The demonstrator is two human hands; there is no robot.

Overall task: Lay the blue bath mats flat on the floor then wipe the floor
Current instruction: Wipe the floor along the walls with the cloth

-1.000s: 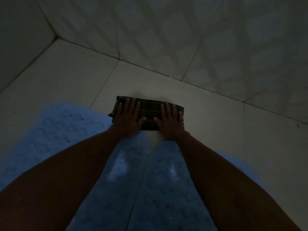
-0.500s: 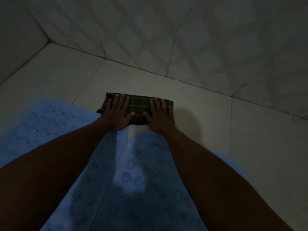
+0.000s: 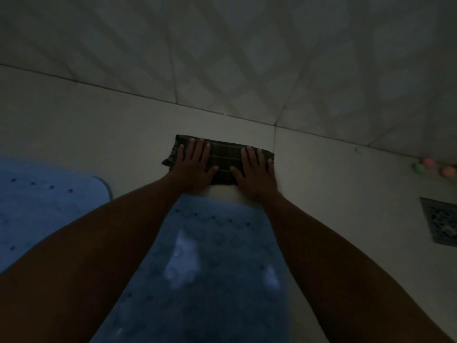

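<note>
A dark checked cloth (image 3: 223, 157), folded into a strip, lies on the pale tiled floor (image 3: 99, 134) close to the wall. My left hand (image 3: 195, 164) presses flat on its left part and my right hand (image 3: 254, 169) presses flat on its right part, fingers spread. One blue bath mat (image 3: 210, 268) lies flat between my forearms, its far edge just behind the cloth. A second blue bath mat (image 3: 42, 199) lies flat at the left, partly hidden by my left arm.
The patterned tiled wall (image 3: 247, 58) rises just beyond the cloth. A dark metal floor drain (image 3: 441, 224) sits at the right edge. Small pink, green and orange objects (image 3: 432, 167) lie by the wall at the far right. The room is dim.
Both hands have slid the cloth to the right along the floor by the wall. The drain and the coloured objects have come into view; the left corner has gone out.
</note>
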